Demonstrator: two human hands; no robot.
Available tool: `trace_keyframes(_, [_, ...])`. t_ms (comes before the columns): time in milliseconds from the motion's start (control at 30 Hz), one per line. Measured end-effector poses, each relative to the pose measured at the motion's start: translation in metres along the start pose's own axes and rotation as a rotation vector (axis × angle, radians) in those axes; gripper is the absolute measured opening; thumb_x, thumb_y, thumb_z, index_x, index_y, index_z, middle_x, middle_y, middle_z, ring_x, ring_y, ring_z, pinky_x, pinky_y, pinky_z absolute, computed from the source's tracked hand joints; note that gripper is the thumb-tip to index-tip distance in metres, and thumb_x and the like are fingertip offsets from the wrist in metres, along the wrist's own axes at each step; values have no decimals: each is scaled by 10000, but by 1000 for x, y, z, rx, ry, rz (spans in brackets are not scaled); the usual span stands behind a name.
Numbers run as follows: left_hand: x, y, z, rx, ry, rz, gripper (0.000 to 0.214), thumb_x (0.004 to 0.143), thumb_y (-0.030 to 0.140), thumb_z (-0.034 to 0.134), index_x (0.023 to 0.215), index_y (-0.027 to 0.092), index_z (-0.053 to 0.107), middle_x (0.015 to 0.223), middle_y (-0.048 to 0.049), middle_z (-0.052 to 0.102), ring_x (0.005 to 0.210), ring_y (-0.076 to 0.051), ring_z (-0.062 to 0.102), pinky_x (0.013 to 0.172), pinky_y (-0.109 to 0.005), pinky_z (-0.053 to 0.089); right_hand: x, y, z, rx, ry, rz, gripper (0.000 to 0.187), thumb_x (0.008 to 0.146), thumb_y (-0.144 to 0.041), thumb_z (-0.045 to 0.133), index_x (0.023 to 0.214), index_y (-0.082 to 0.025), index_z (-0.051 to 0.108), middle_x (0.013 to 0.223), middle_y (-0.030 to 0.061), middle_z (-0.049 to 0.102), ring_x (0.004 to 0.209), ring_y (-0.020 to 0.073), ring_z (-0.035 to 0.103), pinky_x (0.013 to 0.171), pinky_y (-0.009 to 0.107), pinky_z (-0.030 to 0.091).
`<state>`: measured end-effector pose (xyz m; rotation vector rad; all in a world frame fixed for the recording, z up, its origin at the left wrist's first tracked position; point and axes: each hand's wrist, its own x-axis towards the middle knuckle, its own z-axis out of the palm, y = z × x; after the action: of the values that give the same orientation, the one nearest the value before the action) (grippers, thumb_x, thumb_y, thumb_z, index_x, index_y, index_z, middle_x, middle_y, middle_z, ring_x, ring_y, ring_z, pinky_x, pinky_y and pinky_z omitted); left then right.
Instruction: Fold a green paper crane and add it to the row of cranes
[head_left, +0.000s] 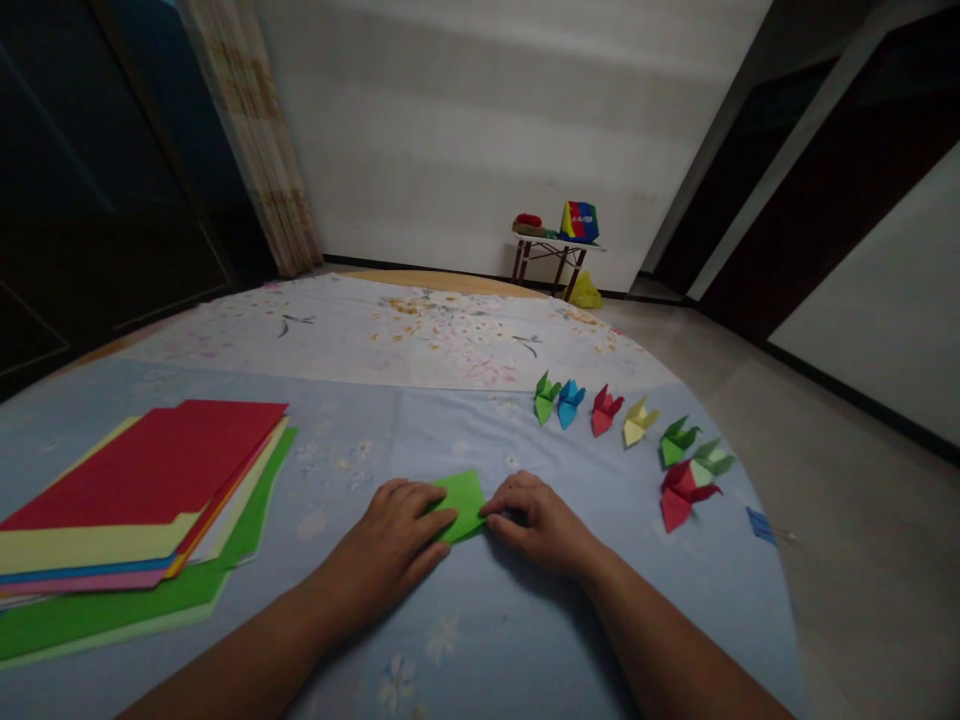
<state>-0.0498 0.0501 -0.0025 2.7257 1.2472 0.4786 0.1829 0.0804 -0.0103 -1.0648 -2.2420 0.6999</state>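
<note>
A small folded piece of green paper (463, 501) lies on the blue flowered cloth (487, 620) in front of me. My left hand (390, 545) rests on its left side, fingers lying flat and pressing the paper down. My right hand (534, 520) touches its right edge, fingers curled with the tips pinching at the fold.
A stack of coloured paper sheets (142, 500), red on top, lies at the left. Several folded paper figures (637, 430) in green, blue, red and yellow sit in a row at the right. A small table (551, 255) with coloured things stands by the far wall.
</note>
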Motion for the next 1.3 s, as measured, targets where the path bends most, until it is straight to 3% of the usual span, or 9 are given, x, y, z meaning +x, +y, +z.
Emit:
trace_keyframes(433, [-1,-3,3,-42,30,12,301,856,321,502,1146,288,576,1175,-56,564,1094,-234,468,953,-435,353,0,-1,1,-23,16,9,133,747,-166,571,796,-205,689,759,16,648,754,145,562,768,289,411])
trace_keyframes(833, [4,-5,3,-80,-3,-6,287,887,370,442,1100,296,618,1153,-56,578,1092,-239,471,972,-495,279,1,-3,-2,-38,11,47,140,704,-124,574,751,-183,692,712,11,642,746,142,562,739,259,425])
trace_keyframes(1167, [7,-8,10,-106,39,-10,249,865,296,481,1063,306,631,1132,-42,579,1084,-236,476,945,-485,289,3,-3,-7,-18,-42,38,125,748,-168,551,717,-165,672,670,-2,623,711,123,554,701,228,422])
trace_keyframes(1300, [7,-8,10,-120,45,-17,235,838,339,522,1043,297,630,1120,-45,579,1083,-241,480,945,-495,285,4,-2,-8,-27,-73,42,125,759,-175,557,751,-155,681,692,6,628,716,122,552,695,222,419])
